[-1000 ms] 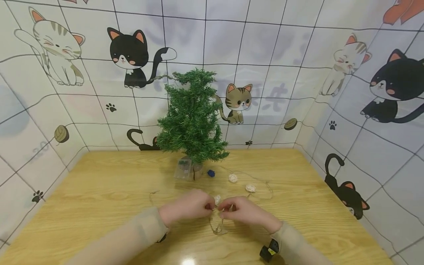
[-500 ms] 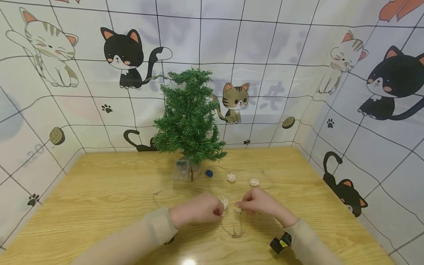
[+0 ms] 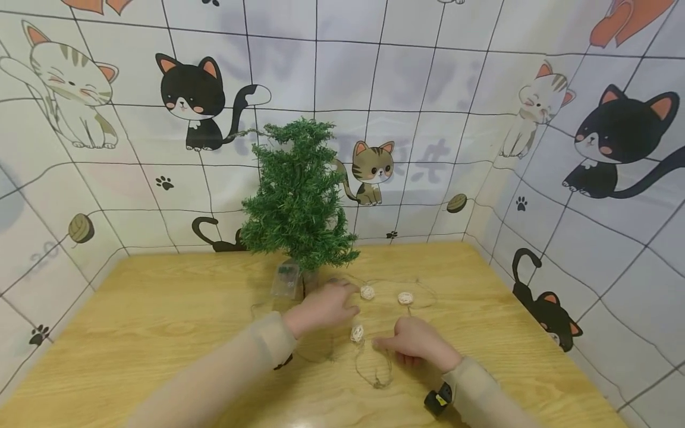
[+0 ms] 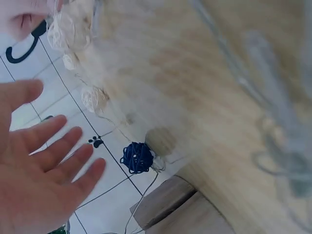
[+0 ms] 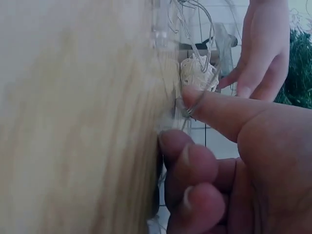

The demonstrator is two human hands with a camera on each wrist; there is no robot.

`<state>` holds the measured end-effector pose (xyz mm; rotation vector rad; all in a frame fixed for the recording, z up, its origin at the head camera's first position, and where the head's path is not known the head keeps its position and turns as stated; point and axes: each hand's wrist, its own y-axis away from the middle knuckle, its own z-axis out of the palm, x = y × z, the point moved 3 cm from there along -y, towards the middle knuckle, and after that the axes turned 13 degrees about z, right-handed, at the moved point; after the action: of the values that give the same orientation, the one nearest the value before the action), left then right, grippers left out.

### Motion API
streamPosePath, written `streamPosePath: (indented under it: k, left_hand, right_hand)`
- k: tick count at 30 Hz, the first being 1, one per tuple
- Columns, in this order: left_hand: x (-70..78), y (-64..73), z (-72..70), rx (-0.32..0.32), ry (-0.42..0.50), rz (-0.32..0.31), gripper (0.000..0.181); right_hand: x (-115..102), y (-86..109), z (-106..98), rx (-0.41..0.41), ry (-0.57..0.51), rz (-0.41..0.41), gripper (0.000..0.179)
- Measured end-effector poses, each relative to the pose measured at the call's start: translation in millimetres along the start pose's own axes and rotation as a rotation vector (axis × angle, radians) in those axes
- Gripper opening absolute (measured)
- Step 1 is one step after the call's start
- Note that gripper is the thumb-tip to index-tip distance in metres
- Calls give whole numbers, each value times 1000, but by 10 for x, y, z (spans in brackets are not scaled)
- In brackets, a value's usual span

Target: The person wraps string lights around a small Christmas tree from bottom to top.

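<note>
- Head view: one white ball (image 3: 357,333) is lying between the hands, the string loop (image 3: 377,385) trailing toward six o'clock.
- Left hand (image 3: 323,306) is hovering at the ball's ten o'clock, fingers wide, holding nothing, near the blue ball (image 4: 138,157).
- Right hand (image 3: 417,342) is resting at three o'clock, most fingers curled; I cannot tell whether it's pinching string.
- Green tree (image 3: 299,196) is standing at eleven.

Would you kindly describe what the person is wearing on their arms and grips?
The left sleeve and right sleeve are long, plain and pale beige. A boxy black camera with a yellow mark sits beside the right sleeve; only a dark bit shows beneath the left. The left grip and right grip are ungloved.
</note>
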<state>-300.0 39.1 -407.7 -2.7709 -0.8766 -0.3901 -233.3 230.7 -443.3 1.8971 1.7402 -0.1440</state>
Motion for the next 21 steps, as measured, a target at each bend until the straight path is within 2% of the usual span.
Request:
streamPosePath:
  k: [3, 7, 18, 21]
  left_hand:
    - [-66, -86, 52, -74, 9, -54, 57]
    - [-105, -171, 80, -134, 1, -81, 63]
    - [-121, -382, 103, -165, -30, -99, 67]
    - [-141, -442, 131, -169, -8, -106, 69]
  right_hand:
    - [25, -17, 2, 3, -4, -2, 53]
    - [89, -47, -42, -15, -45, -11, 46]
    - [349, -87, -271, -91, -90, -62, 35]
    - [404, -95, -315, -121, -113, -62, 28]
